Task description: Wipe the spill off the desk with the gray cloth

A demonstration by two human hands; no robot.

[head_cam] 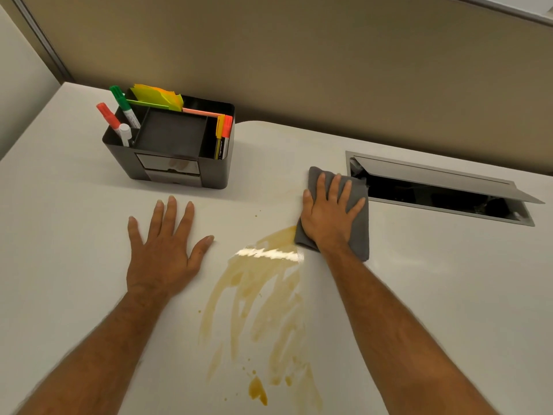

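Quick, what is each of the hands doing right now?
Left hand: open, flat on the desk, holding nothing.
Right hand: open, palm pressing the gray cloth down.

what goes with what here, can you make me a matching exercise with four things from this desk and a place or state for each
Things:
1. gray cloth
2. left hand
3. desk organizer
4. cable hatch

Places or states:
A. lid propped open, far right
B. pressed flat under the right hand
C. holds markers and sticky notes, far left
D. spread flat on the bare desk, left of the spill

Pairs: 1-B, 2-D, 3-C, 4-A
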